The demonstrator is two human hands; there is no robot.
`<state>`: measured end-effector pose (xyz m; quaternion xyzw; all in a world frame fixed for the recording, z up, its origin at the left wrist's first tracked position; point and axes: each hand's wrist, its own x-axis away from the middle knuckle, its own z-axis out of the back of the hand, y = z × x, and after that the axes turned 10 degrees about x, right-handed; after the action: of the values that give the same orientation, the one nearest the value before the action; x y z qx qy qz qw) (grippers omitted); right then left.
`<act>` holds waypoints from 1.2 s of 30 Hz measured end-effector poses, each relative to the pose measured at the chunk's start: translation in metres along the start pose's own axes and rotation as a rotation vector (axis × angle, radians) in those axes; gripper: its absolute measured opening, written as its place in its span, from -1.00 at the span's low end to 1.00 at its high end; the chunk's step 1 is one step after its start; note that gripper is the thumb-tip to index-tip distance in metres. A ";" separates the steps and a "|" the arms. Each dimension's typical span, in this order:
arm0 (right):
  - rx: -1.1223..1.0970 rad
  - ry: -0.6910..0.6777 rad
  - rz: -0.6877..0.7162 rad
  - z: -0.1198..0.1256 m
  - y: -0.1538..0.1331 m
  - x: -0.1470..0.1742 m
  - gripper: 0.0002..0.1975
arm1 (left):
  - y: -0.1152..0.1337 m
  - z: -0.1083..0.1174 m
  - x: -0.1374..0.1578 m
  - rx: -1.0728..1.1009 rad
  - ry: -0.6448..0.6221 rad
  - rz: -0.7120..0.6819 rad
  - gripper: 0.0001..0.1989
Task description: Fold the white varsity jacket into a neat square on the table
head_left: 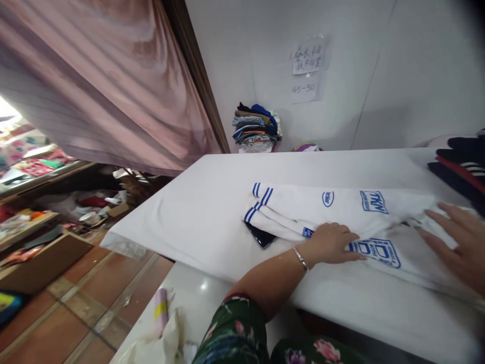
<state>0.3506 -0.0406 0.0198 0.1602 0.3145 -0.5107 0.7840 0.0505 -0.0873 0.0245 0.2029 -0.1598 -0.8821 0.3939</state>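
A white garment (288, 202) with blue-striped ends and blue printed badges lies stretched lengthwise across the white table. My left hand (333, 243) rests on its near side by a large blue print, thumb and fingers apart, pressing the cloth. Further right, my right hand (454, 237) is over the garment's other end, fingers spread and touching the fabric; it is slightly blurred. A black phone (260, 236) sticks out from beneath the striped end.
The white-covered table (182, 202) reaches to the wall. Folded clothes are stacked at the back (255, 126), and dark clothes (460, 162) lie at the right edge. A pink curtain (151, 76) hangs left. Below are a pinkish roll (161, 308) and cardboard boxes (45, 260).
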 end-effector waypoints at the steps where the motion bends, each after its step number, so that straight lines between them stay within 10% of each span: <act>1: -0.067 0.010 0.104 0.000 -0.024 -0.014 -0.41 | 0.000 0.000 0.000 0.007 -0.003 0.004 -0.48; 5: -0.190 0.025 0.254 -0.012 -0.097 -0.059 -0.49 | -0.003 0.001 0.001 0.036 0.033 -0.012 -0.53; 9: -0.201 -0.047 0.237 -0.056 -0.112 -0.076 -0.49 | -0.013 0.013 0.000 0.004 0.081 0.018 -0.65; 15: 0.043 -0.309 0.224 -0.121 -0.090 -0.048 -0.46 | -0.052 0.065 0.015 -0.216 0.388 0.482 -0.74; 23: 0.091 -0.327 0.221 -0.122 -0.090 -0.041 -0.44 | -0.106 0.103 0.057 -0.221 0.624 1.121 -0.64; 36: -0.131 -0.308 0.217 -0.109 -0.120 -0.087 -0.46 | -0.109 0.097 0.057 -0.297 0.612 1.053 -0.72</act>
<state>0.1822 0.0308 0.0035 0.0621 0.2043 -0.4201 0.8820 -0.0993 -0.0490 0.0474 0.2835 0.0058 -0.4843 0.8277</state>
